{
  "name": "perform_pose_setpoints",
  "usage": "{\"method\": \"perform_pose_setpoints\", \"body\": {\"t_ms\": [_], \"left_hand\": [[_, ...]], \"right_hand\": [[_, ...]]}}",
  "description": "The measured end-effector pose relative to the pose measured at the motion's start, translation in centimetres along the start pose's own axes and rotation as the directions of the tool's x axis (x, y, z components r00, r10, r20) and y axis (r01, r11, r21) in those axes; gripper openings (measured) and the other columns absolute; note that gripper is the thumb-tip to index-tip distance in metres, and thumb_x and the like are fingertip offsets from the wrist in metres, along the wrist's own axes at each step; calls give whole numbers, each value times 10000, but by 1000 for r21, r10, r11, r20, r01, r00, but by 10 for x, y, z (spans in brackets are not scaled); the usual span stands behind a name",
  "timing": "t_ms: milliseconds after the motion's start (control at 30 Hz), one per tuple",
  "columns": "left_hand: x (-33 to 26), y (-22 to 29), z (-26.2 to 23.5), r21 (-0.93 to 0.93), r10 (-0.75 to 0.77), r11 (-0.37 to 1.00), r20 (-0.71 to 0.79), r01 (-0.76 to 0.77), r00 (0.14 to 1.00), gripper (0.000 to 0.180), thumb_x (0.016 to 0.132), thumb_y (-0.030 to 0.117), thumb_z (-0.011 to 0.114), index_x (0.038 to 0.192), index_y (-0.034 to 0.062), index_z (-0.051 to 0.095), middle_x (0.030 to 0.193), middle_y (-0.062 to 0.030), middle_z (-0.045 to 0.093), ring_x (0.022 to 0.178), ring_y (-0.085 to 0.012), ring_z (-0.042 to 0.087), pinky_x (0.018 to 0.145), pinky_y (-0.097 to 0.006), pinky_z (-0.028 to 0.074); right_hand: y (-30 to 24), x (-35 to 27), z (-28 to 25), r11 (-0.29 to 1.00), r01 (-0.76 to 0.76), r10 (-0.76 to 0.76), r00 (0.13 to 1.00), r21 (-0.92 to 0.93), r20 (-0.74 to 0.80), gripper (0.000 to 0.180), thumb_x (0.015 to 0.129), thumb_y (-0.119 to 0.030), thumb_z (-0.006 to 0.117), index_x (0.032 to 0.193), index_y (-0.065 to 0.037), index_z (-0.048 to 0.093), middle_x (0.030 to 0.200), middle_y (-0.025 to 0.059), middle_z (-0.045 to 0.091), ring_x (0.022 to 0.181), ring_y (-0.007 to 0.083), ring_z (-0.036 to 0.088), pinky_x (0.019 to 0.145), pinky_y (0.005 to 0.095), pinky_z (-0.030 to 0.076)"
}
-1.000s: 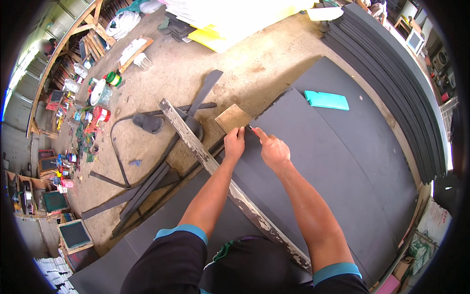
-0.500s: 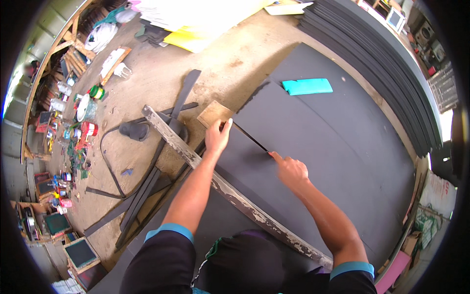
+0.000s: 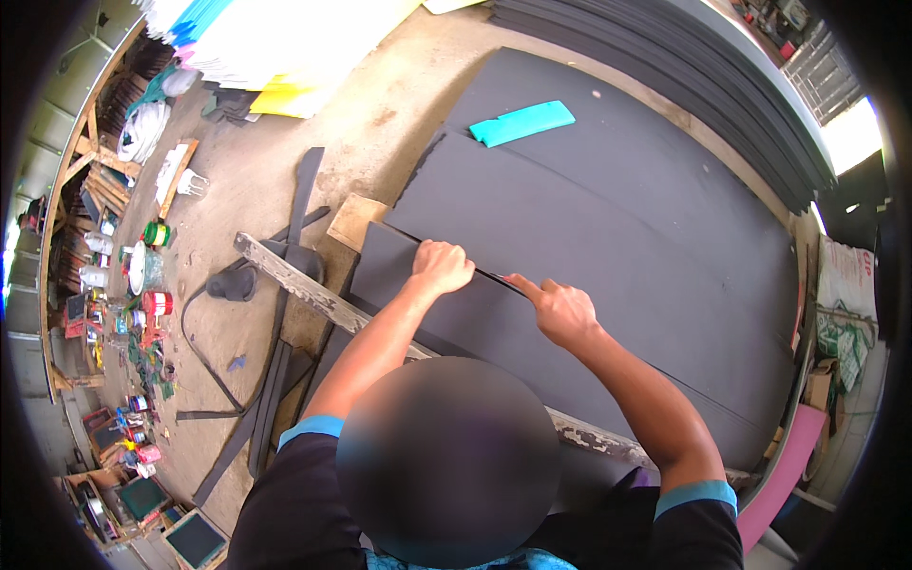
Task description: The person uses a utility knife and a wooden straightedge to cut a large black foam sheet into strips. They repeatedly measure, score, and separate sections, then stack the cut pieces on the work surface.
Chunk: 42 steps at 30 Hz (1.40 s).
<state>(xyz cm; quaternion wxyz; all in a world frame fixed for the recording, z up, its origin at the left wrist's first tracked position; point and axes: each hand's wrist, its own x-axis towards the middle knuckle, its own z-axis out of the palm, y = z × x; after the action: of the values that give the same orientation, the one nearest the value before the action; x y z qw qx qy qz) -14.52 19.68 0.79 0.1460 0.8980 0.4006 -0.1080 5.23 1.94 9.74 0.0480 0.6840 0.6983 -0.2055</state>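
A large dark grey foam sheet (image 3: 608, 228) lies in front of me, with a long slit running across it from the left edge. My left hand (image 3: 444, 267) is closed on the cut edge of the near foam strip (image 3: 389, 261). Just right of it, my right hand (image 3: 564, 312) grips a small red-handled knife (image 3: 511, 278) at the slit; most of the tool is hidden in the fist. Nearer to me, a worn wooden batten (image 3: 309, 294) with flaking paint lies across the foam, partly behind my left forearm and head.
A turquoise foam piece (image 3: 522, 123) lies on the sheet's far part. Beside its left edge sits a wooden block (image 3: 357, 221). Dark offcut strips (image 3: 271, 408) litter the floor at left, with paint cans (image 3: 157, 303) beyond. Stacked dark sheets (image 3: 665, 71) stand at the back right.
My left hand has moved from the wooden block's side rightward along the slit, closer to my right hand, and now grips the strip's edge. The slit reaches further right; the view has shifted.
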Motion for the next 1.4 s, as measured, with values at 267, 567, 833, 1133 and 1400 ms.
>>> {"method": "perform_pose_setpoints", "body": {"t_ms": [267,567,833,1133,1400], "left_hand": [[-18,0,-4,49,65,997,-137,-58,988,377,961,319,570,802,73,808,768,-156,751,810,-342,733,884,-482,504],[-26,4,-14,53,45,998,-150,-38,988,362,950,304,546,824,94,812,816,-155,760,860,-334,731,890,-472,497],[-31,3,-23,61,3,998,-78,2,997,405,957,305,495,1133,148,824,1162,-110,784,1110,-293,725,1014,-466,498],[-18,50,-64,159,-164,980,307,120,937,549,1057,496,412,1078,129,819,1074,-172,781,1112,-388,710,1010,-512,516],[-18,214,14,47,38,997,389,-61,920,608,1083,482,398,940,47,797,1030,-242,761,1069,-433,705,976,-543,523]], "right_hand": [[1,16,19,999,33,-33,999,-10,21,693,996,-48,549,1618,-312,394,1050,139,721,909,318,767,736,445,640],[8,4,9,999,41,-37,991,-27,126,633,1025,-62,510,1626,-224,398,1041,147,738,908,307,777,732,435,641],[74,-73,10,999,23,-11,971,-46,240,562,1043,-107,508,1596,-179,440,966,145,757,874,300,783,693,429,637],[173,-204,31,994,-38,67,953,-102,295,619,1018,-85,533,1612,-189,398,1006,151,732,840,301,773,640,417,623],[173,-215,22,1000,-16,15,994,9,109,682,1002,-74,538,1633,-281,384,996,152,718,823,305,769,641,423,628]]}}
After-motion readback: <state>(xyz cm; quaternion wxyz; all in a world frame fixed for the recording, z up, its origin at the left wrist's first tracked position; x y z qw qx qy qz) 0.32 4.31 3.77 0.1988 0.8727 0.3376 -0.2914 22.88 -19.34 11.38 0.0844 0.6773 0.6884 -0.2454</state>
